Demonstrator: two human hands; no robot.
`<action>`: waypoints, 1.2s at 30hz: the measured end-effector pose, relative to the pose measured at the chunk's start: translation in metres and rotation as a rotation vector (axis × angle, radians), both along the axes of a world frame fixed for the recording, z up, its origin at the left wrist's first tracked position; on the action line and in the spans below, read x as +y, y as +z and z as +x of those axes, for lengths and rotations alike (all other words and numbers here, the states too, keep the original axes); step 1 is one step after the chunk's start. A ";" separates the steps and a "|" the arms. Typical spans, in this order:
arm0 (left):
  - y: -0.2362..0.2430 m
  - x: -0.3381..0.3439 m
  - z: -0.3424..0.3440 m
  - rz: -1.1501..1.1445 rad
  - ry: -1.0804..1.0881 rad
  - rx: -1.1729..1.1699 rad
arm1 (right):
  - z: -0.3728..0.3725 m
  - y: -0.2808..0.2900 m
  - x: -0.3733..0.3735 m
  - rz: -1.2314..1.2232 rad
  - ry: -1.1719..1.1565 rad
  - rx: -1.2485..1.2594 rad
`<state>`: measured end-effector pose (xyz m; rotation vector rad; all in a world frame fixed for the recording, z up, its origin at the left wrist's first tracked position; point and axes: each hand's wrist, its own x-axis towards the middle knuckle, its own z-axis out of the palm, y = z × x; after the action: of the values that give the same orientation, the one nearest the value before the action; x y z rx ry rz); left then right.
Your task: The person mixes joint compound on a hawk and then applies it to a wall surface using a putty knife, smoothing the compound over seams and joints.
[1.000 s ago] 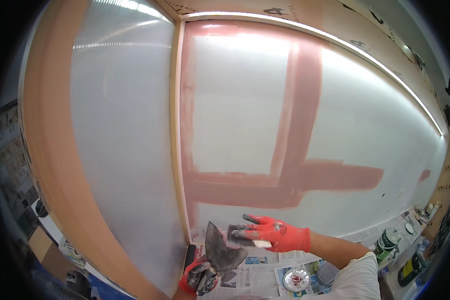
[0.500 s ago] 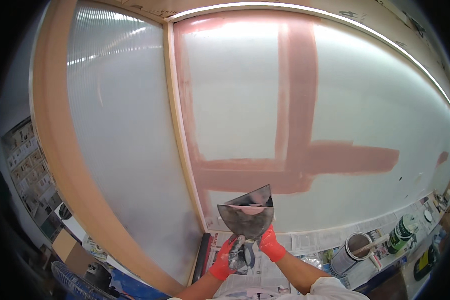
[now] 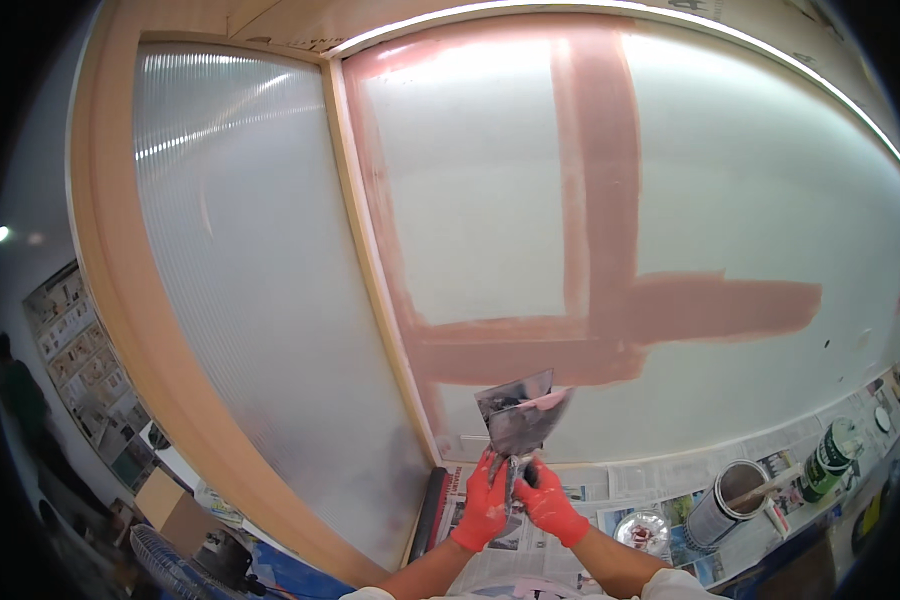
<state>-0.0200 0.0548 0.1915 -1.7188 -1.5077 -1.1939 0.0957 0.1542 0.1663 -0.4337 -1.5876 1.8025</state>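
Observation:
In orange-red gloves, both my hands are raised together in front of the wall, each closed around a handle. My left hand (image 3: pixel 482 505) and my right hand (image 3: pixel 553 508) grip two wide-bladed putty knives side by side. The nearer putty knife blade (image 3: pixel 520 428) overlaps the farther blade (image 3: pixel 516 386), and pink filler (image 3: pixel 548 399) sits along the edge between them. Smears of filler coat the blades and gloves. The handles are largely hidden by my fingers, so which blade belongs to which hand is hard to tell. Ahead, the pale wall (image 3: pixel 480 190) carries broad pinkish-brown bands (image 3: pixel 610 190).
A wood-framed translucent ribbed panel (image 3: pixel 250 280) stands at left. Newspaper (image 3: pixel 610 490) covers the ledge, holding a foil-like dish (image 3: pixel 642 533), an open can (image 3: pixel 715 515) with a stick, and a green tub (image 3: pixel 825 465). A fan (image 3: pixel 165 560) is lower left; a person (image 3: pixel 30 410) stands beyond.
The blades have turned and shifted right, and now look narrower. My hands have come closer together and moved slightly right. The view has shifted, bringing the foil-like dish and a distant person into sight.

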 end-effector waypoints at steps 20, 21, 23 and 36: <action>0.532 0.099 -0.219 0.459 0.365 -0.078 | 0.055 0.004 0.056 -0.225 -0.017 0.236; 0.545 0.106 -0.222 0.462 0.465 -0.027 | 0.054 -0.003 0.061 -0.231 -0.014 0.240; 0.555 0.115 -0.229 0.473 0.674 0.066 | 0.057 -0.005 0.068 -0.215 0.010 0.195; 0.617 0.130 -0.254 0.228 0.617 -0.013 | 0.055 -0.020 0.084 -0.217 0.040 0.177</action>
<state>-0.2740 0.1853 0.8083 -0.9868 -1.6632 -0.9920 0.1507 0.2386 0.1459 -0.3323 -1.2953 1.9944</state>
